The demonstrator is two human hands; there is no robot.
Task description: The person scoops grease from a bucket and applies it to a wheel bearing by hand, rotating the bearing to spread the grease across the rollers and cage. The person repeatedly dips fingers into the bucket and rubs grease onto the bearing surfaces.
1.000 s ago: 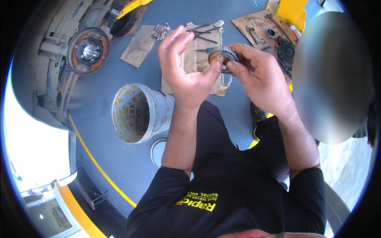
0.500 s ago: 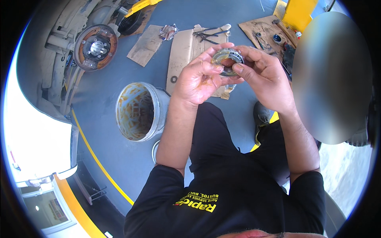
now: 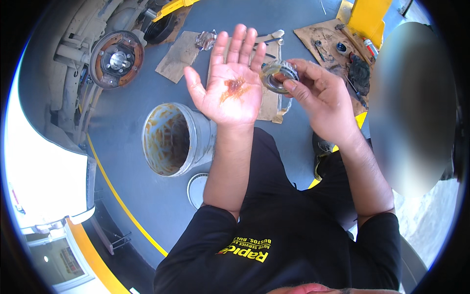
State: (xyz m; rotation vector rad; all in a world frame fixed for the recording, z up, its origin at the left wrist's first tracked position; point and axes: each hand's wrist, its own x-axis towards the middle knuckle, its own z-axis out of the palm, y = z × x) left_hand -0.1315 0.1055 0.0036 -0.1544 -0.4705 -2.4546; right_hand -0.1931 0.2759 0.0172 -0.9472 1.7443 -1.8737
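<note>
My left hand (image 3: 230,83) is open, palm up, fingers spread. A dab of brown-amber grease (image 3: 234,89) lies smeared across the middle of its palm. Just right of those fingers, my right hand (image 3: 323,93) grips a metal roller bearing (image 3: 280,77) by its edge, thumb on the near side and fingers around the far side. The bearing is tilted, and amber grease shows on its ring. Left of my left forearm stands a pale bucket (image 3: 196,142) whose inner wall is streaked with the same grease.
A round lid (image 3: 197,188) lies by the bucket. Behind my hands is flattened cardboard (image 3: 269,110). More cardboard (image 3: 311,34) at far right carries tools and a dark rag (image 3: 359,76). A wheel hub with brake shoes (image 3: 117,60) is mounted at upper left. A yellow post (image 3: 368,19) stands at back right.
My left hand has come off the bearing, moved left and opened flat, showing its greasy palm. The bearing stays in my right hand, turned slightly.
</note>
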